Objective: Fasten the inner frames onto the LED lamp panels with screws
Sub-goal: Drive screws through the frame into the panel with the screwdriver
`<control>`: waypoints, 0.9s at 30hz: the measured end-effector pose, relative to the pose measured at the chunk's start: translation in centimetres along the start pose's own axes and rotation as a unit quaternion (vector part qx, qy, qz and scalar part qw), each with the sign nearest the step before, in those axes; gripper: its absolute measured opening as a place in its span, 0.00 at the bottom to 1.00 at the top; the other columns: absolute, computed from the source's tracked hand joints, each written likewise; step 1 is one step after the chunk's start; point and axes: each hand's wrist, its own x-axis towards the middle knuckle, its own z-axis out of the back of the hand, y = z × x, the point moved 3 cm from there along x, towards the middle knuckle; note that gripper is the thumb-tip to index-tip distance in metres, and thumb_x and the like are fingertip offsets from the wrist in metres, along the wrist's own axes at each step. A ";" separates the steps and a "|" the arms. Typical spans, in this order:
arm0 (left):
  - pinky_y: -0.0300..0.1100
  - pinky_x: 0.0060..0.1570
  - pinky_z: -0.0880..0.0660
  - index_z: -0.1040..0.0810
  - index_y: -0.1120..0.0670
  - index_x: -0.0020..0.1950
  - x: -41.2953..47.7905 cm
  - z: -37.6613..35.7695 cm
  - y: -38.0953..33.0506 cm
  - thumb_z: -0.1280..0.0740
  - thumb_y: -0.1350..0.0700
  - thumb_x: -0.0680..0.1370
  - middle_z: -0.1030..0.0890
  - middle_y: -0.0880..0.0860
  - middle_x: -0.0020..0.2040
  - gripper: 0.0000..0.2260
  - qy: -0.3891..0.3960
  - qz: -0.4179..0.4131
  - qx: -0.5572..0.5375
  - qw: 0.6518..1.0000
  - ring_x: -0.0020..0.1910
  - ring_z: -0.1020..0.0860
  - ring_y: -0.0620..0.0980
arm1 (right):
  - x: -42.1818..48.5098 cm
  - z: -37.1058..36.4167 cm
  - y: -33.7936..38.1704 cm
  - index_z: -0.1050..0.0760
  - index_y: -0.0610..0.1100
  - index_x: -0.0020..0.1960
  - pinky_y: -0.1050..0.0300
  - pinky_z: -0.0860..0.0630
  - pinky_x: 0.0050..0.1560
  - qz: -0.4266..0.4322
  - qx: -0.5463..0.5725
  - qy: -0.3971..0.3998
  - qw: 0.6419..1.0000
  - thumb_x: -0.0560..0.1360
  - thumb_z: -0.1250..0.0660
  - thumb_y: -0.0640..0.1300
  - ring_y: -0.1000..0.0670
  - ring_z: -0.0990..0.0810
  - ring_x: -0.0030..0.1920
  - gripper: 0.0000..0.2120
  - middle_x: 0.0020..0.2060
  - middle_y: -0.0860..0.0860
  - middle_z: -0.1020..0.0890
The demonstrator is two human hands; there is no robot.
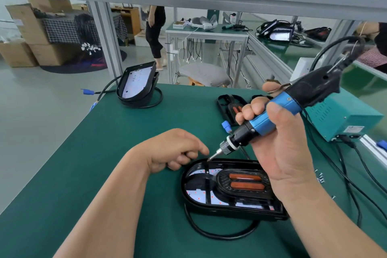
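While the LED lamp panel (196, 194) lies at five o'clock on the green table (104, 153), inner frame (222, 184) seated inside, the screwdriver (261, 121) bit meets its rim at eleven o'clock. The right hand (282, 142) grips the barrel; the left hand (178, 148) curls beside the tip (holding anything? cannot tell).

Bench (104, 163) bears near panel (201, 194) (cabled), far panel (136, 84).

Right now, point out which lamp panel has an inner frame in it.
The near panel under the screwdriver: a black inner frame with two orange bars sits in it. The far-left panel leans tilted, its white board bare.
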 end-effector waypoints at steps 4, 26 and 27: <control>0.35 0.23 0.44 0.21 0.63 0.62 0.8 -0.3 -0.2 0.43 0.65 0.82 0.26 0.50 0.35 0.14 -0.062 0.006 -0.166 0.984 0.28 0.40 0.44 | 0.1 0.1 0.5 0.29 0.46 0.64 0.48 0.21 0.53 0.004 0.007 -0.009 1.000 0.78 0.34 0.41 0.48 0.23 0.44 0.14 0.42 0.49 0.25; 0.30 0.23 0.38 0.12 0.63 0.55 1.8 -1.0 0.1 0.31 0.64 0.81 0.19 0.53 0.43 0.08 0.017 -0.074 -0.258 0.963 0.32 0.36 0.42 | 0.6 2.8 0.2 0.29 0.46 0.60 0.50 0.24 0.59 0.016 0.055 -0.182 0.982 0.83 0.39 0.38 0.49 0.24 0.44 0.08 0.43 0.50 0.25; 0.30 0.23 0.39 0.13 0.63 0.55 1.8 -1.0 0.1 0.32 0.65 0.82 0.18 0.54 0.42 0.08 0.012 -0.074 -0.261 0.962 0.31 0.37 0.42 | 0.6 2.8 0.1 0.28 0.46 0.60 0.50 0.24 0.59 0.014 0.056 -0.185 0.981 0.83 0.39 0.37 0.49 0.24 0.44 0.07 0.43 0.50 0.25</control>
